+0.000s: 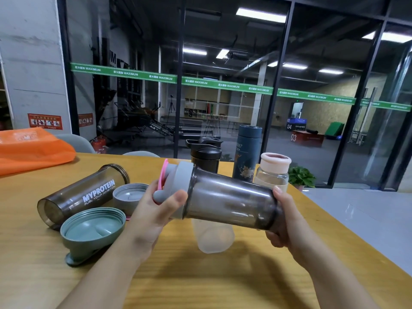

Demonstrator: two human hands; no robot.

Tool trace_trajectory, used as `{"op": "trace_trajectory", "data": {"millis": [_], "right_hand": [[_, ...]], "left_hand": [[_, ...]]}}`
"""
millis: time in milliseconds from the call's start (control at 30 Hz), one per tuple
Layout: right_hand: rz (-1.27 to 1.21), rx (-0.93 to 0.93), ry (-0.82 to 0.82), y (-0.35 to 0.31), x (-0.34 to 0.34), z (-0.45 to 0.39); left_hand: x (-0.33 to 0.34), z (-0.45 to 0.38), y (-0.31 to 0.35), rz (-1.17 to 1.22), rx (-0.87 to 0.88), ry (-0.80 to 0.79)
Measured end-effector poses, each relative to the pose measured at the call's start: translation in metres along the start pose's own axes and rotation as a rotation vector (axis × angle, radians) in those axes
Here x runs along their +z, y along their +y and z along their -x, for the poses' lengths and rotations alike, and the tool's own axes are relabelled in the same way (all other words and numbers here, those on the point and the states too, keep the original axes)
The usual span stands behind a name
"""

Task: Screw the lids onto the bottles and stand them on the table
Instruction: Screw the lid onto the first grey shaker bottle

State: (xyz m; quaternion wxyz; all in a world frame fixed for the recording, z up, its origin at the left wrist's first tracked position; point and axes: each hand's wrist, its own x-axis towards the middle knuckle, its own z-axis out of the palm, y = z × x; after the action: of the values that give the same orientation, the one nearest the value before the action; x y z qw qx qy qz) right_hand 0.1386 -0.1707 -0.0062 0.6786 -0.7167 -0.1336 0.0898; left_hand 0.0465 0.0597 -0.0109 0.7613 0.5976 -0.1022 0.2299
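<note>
A smoky shaker bottle (229,201) lies sideways in the air above the wooden table (200,282). My right hand (283,221) grips its base. My left hand (153,210) grips the grey lid (180,181) with a pink flap that sits on its mouth. On the table at the left, a MYPROTEIN bottle (84,192) lies on its side without a lid. Beside it lie a grey lid (129,196) and a green lid (92,230), both upside down. A frosted clear bottle (214,238) lies under the held one.
At the back of the table stand a black shaker (206,156), a dark blue flask (246,152) and a glass bottle with a pink lid (273,170). An orange bag (31,148) lies at the far left. The table's right edge drops to a grey floor.
</note>
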Motion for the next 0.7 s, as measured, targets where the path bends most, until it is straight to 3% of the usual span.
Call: {"op": "trace_trajectory", "data": {"millis": [133, 267, 433, 600, 700], "right_hand": [[-0.025, 0.12, -0.05, -0.0028, -0.0007, 0.0034], [0.032, 0.113, -0.13, 0.0, -0.0017, 0.0017], [-0.009, -0.009, -0.192, -0.0009, 0.0021, 0.0024], [-0.032, -0.258, -0.123, -0.0033, 0.0015, 0.005], [-0.058, -0.351, -0.171, -0.004, -0.0003, 0.0065]], "left_hand": [[-0.0002, 0.0002, -0.0011, -0.032, 0.008, -0.004], [-0.0006, 0.0002, -0.0004, -0.054, 0.019, 0.018], [-0.0027, -0.0008, -0.0004, 0.019, 0.022, 0.069], [-0.0035, -0.0033, 0.0003, 0.06, -0.045, 0.091], [-0.0054, -0.003, 0.0002, 0.059, -0.088, 0.122]]}}
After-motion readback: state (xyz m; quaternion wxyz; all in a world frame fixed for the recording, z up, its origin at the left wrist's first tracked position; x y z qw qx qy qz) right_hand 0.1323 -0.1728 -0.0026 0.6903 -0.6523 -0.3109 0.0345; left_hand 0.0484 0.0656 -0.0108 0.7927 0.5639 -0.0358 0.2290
